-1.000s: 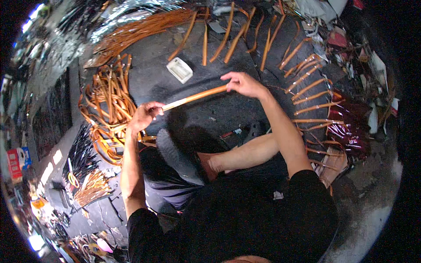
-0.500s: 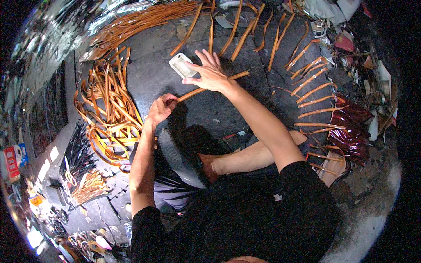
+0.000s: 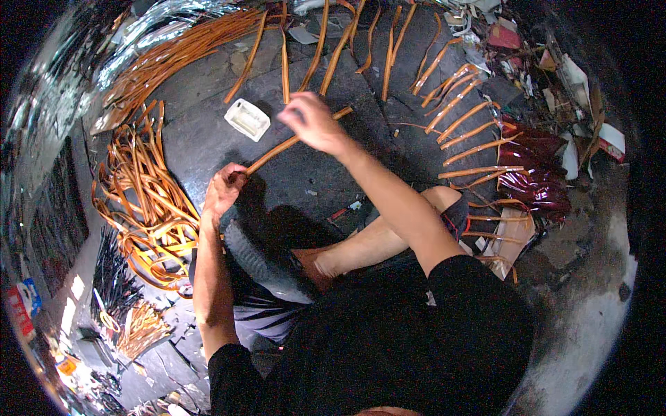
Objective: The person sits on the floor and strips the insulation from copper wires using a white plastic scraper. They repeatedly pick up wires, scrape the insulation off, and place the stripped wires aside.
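My left hand (image 3: 223,194) is closed in a pinch on the near end of a flat brown strip (image 3: 272,154). The strip runs up and to the right over the dark floor. My right hand (image 3: 312,123) hangs over the strip's far part, its fingers bent and smeared by motion; whether they hold anything does not show. Just left of those fingers sits a small white rectangular dish (image 3: 248,119), apart from the hand. A tangled pile of glossy brown strips (image 3: 142,187) lies to the left of my left hand.
Separate brown strips (image 3: 336,59) lie fanned out along the far side and round to the right. A long bundle of thin brown strands (image 3: 177,59) stretches across the far left. Dark red plastic sheeting (image 3: 531,177) and scraps lie at right, black strands (image 3: 111,277) at lower left.
The whole view has shifted, carrying the scene leftward. My right hand has drawn away from the dish to the right, its spread fingers now bent. My left hand keeps its pinch on the strip.
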The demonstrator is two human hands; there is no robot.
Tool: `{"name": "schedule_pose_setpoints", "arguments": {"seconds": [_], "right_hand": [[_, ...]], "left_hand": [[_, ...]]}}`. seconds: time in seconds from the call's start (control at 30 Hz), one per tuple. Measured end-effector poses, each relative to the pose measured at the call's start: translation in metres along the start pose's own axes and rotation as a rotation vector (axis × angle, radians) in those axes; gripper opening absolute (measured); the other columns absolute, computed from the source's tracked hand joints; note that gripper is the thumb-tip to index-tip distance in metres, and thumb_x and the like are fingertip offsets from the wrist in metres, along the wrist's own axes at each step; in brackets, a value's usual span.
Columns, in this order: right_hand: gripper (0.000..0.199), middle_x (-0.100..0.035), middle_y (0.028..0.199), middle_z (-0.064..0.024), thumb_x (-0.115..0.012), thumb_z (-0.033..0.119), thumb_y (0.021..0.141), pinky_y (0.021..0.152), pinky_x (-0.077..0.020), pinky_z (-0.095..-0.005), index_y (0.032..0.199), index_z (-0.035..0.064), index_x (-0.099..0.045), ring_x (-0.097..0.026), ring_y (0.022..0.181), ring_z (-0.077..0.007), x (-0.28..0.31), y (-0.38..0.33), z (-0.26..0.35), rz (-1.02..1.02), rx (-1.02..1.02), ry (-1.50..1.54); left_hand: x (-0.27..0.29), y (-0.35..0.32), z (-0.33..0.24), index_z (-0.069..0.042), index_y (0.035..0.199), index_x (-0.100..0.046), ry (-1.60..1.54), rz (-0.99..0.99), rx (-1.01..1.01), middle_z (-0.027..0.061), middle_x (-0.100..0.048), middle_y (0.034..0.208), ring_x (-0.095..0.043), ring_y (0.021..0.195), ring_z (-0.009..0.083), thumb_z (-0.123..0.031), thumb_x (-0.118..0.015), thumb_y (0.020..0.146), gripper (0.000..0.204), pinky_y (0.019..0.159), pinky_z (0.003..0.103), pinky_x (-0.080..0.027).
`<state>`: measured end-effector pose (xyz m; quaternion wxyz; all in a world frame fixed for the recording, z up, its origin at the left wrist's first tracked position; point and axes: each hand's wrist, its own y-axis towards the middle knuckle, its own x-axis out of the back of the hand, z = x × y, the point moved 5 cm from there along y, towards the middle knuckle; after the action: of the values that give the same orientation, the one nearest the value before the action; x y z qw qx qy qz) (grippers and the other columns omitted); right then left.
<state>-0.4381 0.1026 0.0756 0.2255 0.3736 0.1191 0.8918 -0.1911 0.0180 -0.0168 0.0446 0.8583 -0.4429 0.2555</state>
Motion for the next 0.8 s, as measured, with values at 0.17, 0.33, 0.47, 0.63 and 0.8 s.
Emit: {"name": "schedule_pose_setpoints", "arguments": {"seconds": [0.17, 0.33, 0.47, 0.63, 0.8], "right_hand": [[0.049, -0.062, 0.081, -0.0070, -0.044, 0.017, 0.099, 0.054, -0.0507, -0.0273, 0.147, 0.0215, -0.033, -0.055, 0.058, -0.0107, 0.077, -0.080, -0.079, 0.134, -0.780, 0.244], [0.053, -0.058, 0.065, -0.0095, -0.043, 0.021, 0.099, 0.052, -0.0500, -0.0293, 0.149, 0.0289, -0.027, -0.053, 0.051, -0.0132, 0.074, -0.088, -0.078, 0.339, -0.955, 0.109], [0.052, -0.065, 0.078, -0.0211, -0.047, 0.020, 0.095, 0.061, -0.0526, -0.0438, 0.145, 0.0254, -0.034, -0.064, 0.064, -0.0307, -0.001, -0.093, -0.059, 0.426, -0.510, -0.188], [0.049, -0.067, 0.094, -0.0232, -0.061, 0.026, 0.089, 0.073, -0.0521, -0.0487, 0.134, 0.0109, -0.049, -0.066, 0.082, -0.0407, -0.079, -0.083, 0.015, 0.289, -0.173, -0.055], [0.052, -0.060, 0.102, -0.0132, -0.073, 0.031, 0.077, 0.082, -0.0463, -0.0449, 0.123, 0.0140, -0.058, -0.059, 0.093, -0.0318, -0.042, -0.017, 0.034, 0.176, -0.087, -0.290]], "left_hand": [[-0.002, 0.004, 0.007, -0.005, 0.102, -0.064, -0.031, 0.002, -0.024, 0.0045, -0.067, 0.081, -0.062, 0.076, 0.0135, -0.011, -0.059, 0.089, 0.016, 0.073, 0.029, -0.049], [-0.001, 0.002, 0.017, -0.003, 0.103, -0.064, -0.103, 0.050, 0.016, 0.0035, -0.066, 0.081, -0.061, 0.075, 0.0123, -0.011, -0.059, 0.089, 0.017, 0.071, 0.028, -0.049], [0.000, 0.000, 0.013, 0.000, 0.105, -0.063, -0.143, 0.067, 0.043, 0.0015, -0.062, 0.080, -0.055, 0.070, 0.0098, 0.000, -0.051, 0.085, 0.023, 0.066, 0.025, -0.046], [0.004, 0.000, 0.003, -0.004, 0.107, -0.065, -0.081, 0.118, 0.127, 0.0045, -0.068, 0.082, -0.064, 0.078, 0.0139, -0.014, -0.058, 0.090, 0.022, 0.072, 0.029, -0.050], [-0.004, 0.010, -0.010, -0.007, 0.106, -0.067, 0.052, 0.046, -0.013, 0.0104, -0.070, 0.087, -0.066, 0.083, 0.0204, -0.011, -0.058, 0.086, 0.022, 0.076, 0.032, -0.051]]}}
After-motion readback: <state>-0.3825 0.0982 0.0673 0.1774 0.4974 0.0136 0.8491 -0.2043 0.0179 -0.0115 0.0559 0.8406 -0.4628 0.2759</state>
